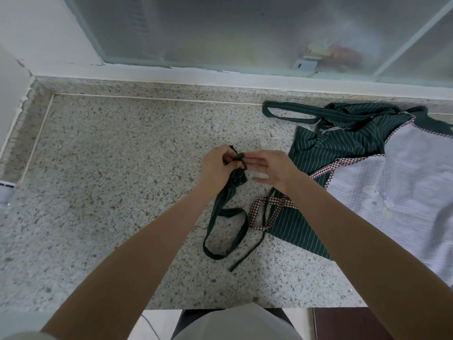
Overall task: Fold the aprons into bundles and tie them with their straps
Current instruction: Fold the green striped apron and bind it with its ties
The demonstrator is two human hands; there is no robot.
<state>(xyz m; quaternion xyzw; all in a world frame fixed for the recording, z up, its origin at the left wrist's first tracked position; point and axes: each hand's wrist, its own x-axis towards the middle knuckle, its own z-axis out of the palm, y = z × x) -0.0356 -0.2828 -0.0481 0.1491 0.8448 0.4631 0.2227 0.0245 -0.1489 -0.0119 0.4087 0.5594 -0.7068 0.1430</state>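
Working from the left, the speckled stone bench (pixel 103 155) lies bare up to the middle, where the left hand (pixel 217 168) has its grip clamped on a bunched knot of dark green striped strap (pixel 239 177). From that knot the strap drops toward the person and lies on the bench in a loose loop, with a thinner dark tail running out beside it.

Just right of the knot, the right hand (pixel 272 168) reaches in with fingers held almost straight. Its fingertips touch the top of the bunched strap, but I cannot tell whether they pinch it or only steady it.

Further right lies the green striped apron (pixel 343 141), spread open and crumpled, not yet folded; its neck loop trails toward the window. A red checked strap (pixel 269 209) crosses its near corner. Farthest right, overlapping the green one, is a pale lilac apron (pixel 404 173) with red checked trim, also flat.

The step in hand looks like working a knot in the strap, perhaps loosening it. To do it well, the left hand should hold the knot firmly while the right picks out one strand and eases it through rather than tugging, keeping the loose loop free of the red checked strap.
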